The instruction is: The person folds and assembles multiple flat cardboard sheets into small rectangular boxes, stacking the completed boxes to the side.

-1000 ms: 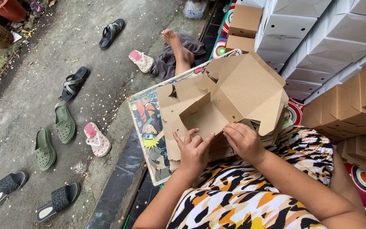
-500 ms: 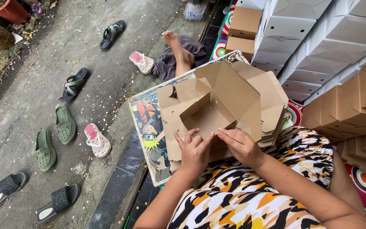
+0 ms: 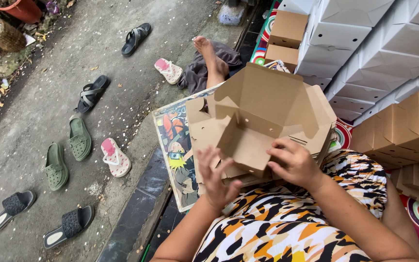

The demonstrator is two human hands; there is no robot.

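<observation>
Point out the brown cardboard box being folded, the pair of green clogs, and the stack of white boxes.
Brown cardboard box (image 3: pixel 267 104): head view, inside of its raised lid.
Green clogs (image 3: pixel 79 139): head view, top of the upper clog.
White boxes (image 3: pixel 364 43): head view, side of one box.

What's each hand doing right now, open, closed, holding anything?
Left hand: open, fingers spread, at the cardboard box front edge.
Right hand: closed on the cardboard box's front flap.
</observation>
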